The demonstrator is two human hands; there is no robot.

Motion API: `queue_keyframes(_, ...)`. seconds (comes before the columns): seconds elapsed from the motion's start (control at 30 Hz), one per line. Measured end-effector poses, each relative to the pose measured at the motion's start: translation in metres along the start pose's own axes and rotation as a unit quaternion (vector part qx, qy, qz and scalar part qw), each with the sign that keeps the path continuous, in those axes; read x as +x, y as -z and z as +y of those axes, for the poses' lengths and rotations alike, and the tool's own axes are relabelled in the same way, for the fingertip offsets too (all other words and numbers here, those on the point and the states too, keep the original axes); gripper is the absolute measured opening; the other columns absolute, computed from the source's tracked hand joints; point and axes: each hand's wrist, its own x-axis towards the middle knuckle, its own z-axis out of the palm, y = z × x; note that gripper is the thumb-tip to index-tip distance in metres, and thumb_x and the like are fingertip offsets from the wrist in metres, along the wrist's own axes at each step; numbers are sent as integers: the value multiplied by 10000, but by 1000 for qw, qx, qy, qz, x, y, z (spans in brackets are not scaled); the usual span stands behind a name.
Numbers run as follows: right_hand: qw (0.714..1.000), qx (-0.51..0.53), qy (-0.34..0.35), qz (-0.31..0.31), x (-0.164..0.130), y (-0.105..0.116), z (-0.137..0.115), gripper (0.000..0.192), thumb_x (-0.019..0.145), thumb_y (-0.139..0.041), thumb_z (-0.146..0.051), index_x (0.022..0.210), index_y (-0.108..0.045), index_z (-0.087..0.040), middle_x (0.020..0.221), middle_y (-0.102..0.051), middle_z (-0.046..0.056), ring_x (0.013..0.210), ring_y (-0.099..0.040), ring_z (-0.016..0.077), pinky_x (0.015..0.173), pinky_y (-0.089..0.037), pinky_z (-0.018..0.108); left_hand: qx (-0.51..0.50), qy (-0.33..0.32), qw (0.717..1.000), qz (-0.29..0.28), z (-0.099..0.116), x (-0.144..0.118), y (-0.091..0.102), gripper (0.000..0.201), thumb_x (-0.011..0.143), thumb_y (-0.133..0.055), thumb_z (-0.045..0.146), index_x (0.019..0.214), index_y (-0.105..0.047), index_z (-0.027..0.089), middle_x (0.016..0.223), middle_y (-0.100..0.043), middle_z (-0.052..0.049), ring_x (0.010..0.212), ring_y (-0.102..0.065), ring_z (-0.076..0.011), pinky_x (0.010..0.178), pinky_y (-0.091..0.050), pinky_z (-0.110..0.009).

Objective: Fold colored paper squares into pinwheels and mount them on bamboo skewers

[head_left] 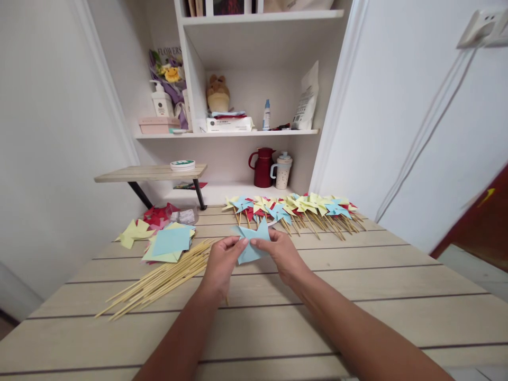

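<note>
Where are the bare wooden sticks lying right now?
The wooden sticks lie on the table, left of the left hand, just below the stack of paper squares.

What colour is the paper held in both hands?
Light blue; the paper shows best in the head view, pinched between the left hand and right hand.

blue pinwheel (251,244): matt paper | skewers (159,283): bare wood | table (357,296): pale matt woodgrain

Wooden table (357,286), skewers (159,283), paper squares (169,243), pinwheels (301,209)
</note>
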Motion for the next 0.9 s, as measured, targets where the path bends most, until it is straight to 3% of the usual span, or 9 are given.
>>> queue_keyframes(0.27, 1000, -4, -3, -16, 1, 0, 4, 304, 641, -804, -383, 824, -693, -167, 756, -707, 31, 657, -612, 173, 643, -464, 306, -22, 33, 998, 55, -1, 2, 3, 317, 578, -871, 340, 782, -756, 126, 721, -729, -54, 615, -618, -146, 606, -466, -247)
queue_keyframes(0.43, 985, -111, 130, 37, 4, 6, 6, 420, 761, -713, -404, 1116, -599, -209, 1084, -676, 96, 965, -644, 239, 841, -513, 401, -70, 44, 989, 122, 1, 6, 8, 302, 554, -876, 286, 755, -726, 119, 704, -715, -34, 604, -608, -118, 561, -444, -213)
queue_keyframes(0.5, 947, -220, 228, 47, 1, 8, 3, 381, 815, -665, -368, 1163, -587, -234, 1204, -621, 105, 1102, -589, 261, 952, -466, 464, -95, 44, 983, 153, 2, 8, 10, 305, 545, -879, 268, 761, -717, 126, 703, -718, -31, 619, -628, -126, 584, -467, -222)
queue_keyframes(0.63, 832, -394, 390, 31, -11, 1, -1, 316, 831, -668, -281, 1142, -612, -276, 1352, -499, 105, 1287, -453, 300, 1050, -374, 513, -127, 23, 979, 160, 0, 9, 14, 310, 564, -875, 287, 774, -707, 133, 735, -727, -34, 648, -656, -135, 664, -511, -249)
queue_keyframes(0.77, 745, -505, 436, -16, -19, -9, 3, 327, 816, -648, -170, 1117, -623, -297, 1469, -405, 82, 1339, -399, 324, 1051, -344, 540, -133, 15, 979, 156, -3, 10, 15, 300, 587, -861, 300, 779, -691, 144, 719, -712, -15, 630, -646, -125, 619, -493, -232)
queue_keyframes(0.9, 710, -546, 445, -21, -18, -12, 10, 300, 816, -639, -152, 1080, -631, -294, 1476, -414, 81, 1349, -384, 328, 1074, -307, 567, -159, 20, 977, 140, -4, 10, 13, 286, 605, -850, 271, 800, -685, 143, 732, -716, -21, 631, -642, -127, 611, -489, -235)
